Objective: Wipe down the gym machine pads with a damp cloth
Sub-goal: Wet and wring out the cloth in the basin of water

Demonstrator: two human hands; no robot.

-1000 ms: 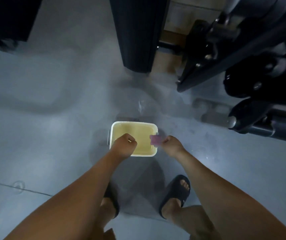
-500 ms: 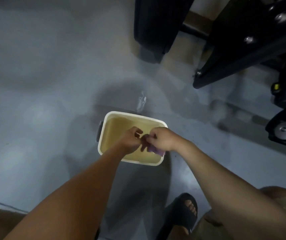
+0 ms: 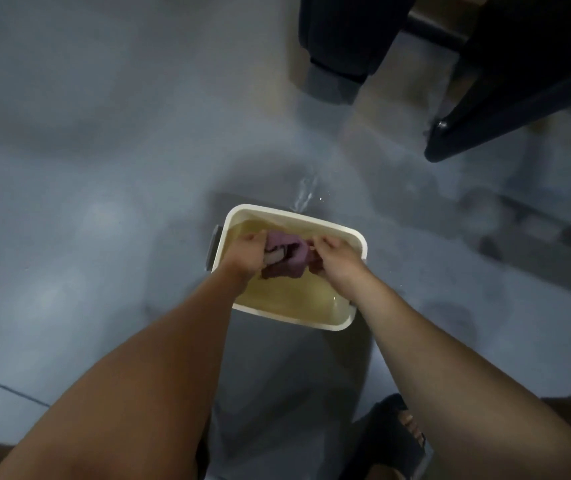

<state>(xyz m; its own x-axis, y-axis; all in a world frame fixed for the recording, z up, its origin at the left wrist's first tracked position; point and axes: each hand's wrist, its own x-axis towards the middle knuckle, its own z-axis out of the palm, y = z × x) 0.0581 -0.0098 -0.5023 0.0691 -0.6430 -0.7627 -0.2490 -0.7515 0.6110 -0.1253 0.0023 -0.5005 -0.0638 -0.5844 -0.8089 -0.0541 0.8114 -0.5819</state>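
Note:
A white rectangular tub (image 3: 344,325) of yellowish water stands on the grey floor in front of me. Over its far half I hold a purple cloth (image 3: 286,254) bunched between both hands. My left hand (image 3: 247,254) grips the cloth's left end, fingers curled round it. My right hand (image 3: 334,254) grips its right end. The cloth hangs just above or at the water; which one I cannot tell. A black padded part of the gym machine (image 3: 343,32) stands at the top of the view.
A black machine frame bar (image 3: 505,109) slants down at the upper right. A small splash of water (image 3: 305,194) lies on the floor just beyond the tub. My foot in a dark sandal (image 3: 400,434) is at the lower right.
My head has come closer to the tub. The cloth, first pinched by the right hand beside the tub, is now spread between both hands over the water.

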